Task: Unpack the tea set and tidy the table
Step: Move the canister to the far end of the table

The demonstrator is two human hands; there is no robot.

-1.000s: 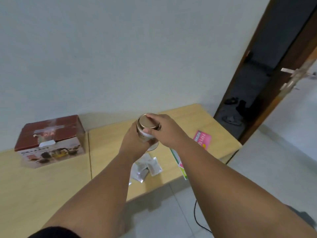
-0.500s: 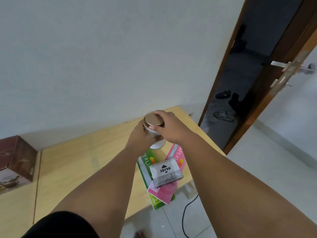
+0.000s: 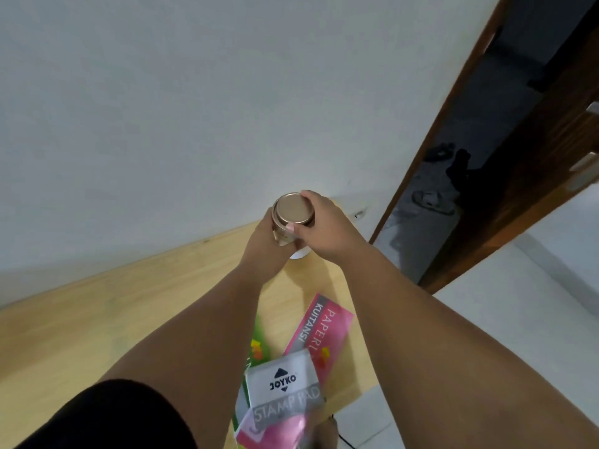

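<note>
1. A small jar with a gold-toned lid was held above the far right corner of the wooden table, near the wall.
2. The left hand was wrapped around the jar's body; the right hand was clamped on the lid, fingers curled over its rim.
3. The lid sat on the jar; whether it was being loosened or tightened could not be told.
4. A stamp pad box, a pink receipt book and a green booklet lay stacked at the near edge, so tidying appeared unfinished.
5. No cups or teapot were visible; unpacking progress could not be judged.
</note>
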